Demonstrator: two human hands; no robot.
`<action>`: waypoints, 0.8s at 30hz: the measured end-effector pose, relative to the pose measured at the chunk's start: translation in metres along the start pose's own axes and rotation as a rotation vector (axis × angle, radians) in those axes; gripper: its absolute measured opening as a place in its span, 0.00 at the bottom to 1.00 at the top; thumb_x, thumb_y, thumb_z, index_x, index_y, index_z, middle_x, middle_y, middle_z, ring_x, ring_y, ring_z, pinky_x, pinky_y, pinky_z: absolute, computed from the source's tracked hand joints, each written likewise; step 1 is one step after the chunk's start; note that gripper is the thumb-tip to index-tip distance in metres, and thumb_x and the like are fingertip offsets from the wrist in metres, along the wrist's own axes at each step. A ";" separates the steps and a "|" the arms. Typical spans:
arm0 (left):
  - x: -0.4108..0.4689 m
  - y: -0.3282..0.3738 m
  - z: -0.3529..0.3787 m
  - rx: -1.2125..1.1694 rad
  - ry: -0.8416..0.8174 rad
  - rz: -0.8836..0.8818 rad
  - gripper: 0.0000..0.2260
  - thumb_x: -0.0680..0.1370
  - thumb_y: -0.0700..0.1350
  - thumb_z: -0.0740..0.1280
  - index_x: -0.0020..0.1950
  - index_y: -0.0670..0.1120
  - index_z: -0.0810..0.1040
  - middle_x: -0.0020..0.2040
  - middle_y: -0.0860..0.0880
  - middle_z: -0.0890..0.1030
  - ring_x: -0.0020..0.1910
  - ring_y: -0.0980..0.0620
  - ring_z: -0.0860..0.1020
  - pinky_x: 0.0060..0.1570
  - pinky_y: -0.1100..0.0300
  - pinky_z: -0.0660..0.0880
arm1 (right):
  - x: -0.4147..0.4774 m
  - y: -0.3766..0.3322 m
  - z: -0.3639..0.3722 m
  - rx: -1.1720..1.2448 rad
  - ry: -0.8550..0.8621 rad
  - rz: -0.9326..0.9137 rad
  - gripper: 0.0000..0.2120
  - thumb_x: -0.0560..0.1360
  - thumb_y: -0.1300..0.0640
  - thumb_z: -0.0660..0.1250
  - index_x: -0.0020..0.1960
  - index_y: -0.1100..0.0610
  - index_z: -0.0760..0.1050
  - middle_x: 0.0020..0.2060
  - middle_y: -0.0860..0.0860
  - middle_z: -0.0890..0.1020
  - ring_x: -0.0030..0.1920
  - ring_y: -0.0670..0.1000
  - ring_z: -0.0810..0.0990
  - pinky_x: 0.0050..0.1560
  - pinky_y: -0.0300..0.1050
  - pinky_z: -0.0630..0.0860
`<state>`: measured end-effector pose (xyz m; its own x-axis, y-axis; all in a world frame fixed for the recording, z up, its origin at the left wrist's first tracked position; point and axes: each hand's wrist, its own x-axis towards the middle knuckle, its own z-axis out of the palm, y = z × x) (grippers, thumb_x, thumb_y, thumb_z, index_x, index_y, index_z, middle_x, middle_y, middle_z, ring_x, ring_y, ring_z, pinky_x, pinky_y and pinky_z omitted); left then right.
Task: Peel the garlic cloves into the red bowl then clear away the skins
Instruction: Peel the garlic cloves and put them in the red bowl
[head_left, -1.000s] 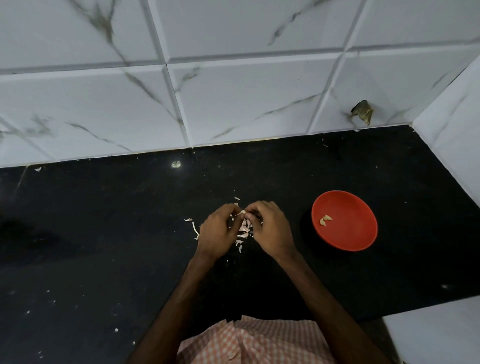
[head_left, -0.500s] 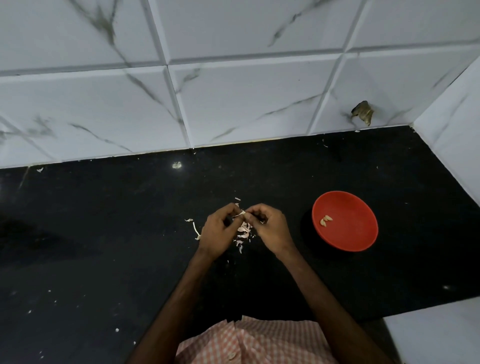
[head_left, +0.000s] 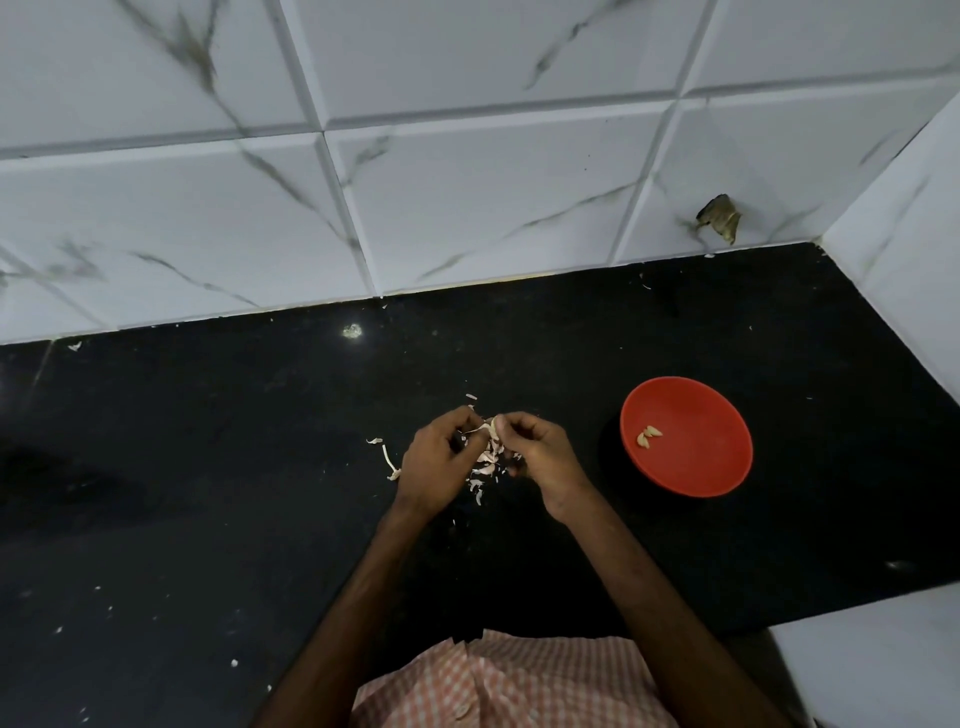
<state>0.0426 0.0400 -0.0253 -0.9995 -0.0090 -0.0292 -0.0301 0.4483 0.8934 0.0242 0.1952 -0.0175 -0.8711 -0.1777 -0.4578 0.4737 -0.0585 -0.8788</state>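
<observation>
Both your left hand and right hand pinch one garlic clove, hiding most of it and part of the skins beneath.

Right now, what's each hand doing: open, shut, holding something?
Left hand: curled, pinching skin on the garlic clove.
Right hand: curled, pinching the same clove.

The bowl is red, right of the right hand, with pale cream cloves inside. Pinkish-white skins lie left of that hand on the black counter (speckled white). Beyond it are white tiles veined grey; nearer, an orange-and-white checked shirt.
</observation>
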 end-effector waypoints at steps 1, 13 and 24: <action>0.000 0.001 0.000 0.014 -0.001 0.000 0.05 0.78 0.47 0.68 0.42 0.53 0.77 0.33 0.58 0.77 0.30 0.59 0.72 0.34 0.54 0.72 | 0.000 0.000 0.000 -0.033 0.011 -0.017 0.09 0.79 0.55 0.69 0.54 0.61 0.82 0.39 0.49 0.81 0.37 0.43 0.76 0.34 0.37 0.73; 0.004 -0.012 0.005 0.054 0.005 -0.037 0.06 0.79 0.50 0.67 0.42 0.53 0.77 0.33 0.54 0.78 0.31 0.54 0.75 0.36 0.49 0.75 | 0.001 0.003 -0.014 0.055 0.069 0.055 0.10 0.81 0.59 0.64 0.55 0.53 0.84 0.52 0.54 0.85 0.47 0.48 0.80 0.48 0.46 0.75; 0.040 -0.006 0.079 0.132 -0.240 -0.072 0.04 0.80 0.42 0.67 0.52 0.50 0.79 0.48 0.57 0.83 0.49 0.58 0.81 0.55 0.53 0.78 | -0.003 -0.003 -0.132 -0.157 0.631 -0.135 0.04 0.76 0.62 0.71 0.49 0.54 0.80 0.45 0.49 0.85 0.44 0.48 0.82 0.43 0.43 0.78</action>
<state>0.0031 0.1077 -0.0671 -0.9646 0.1595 -0.2101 -0.0848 0.5665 0.8197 0.0086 0.3261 -0.0316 -0.8528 0.4337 -0.2910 0.3718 0.1129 -0.9214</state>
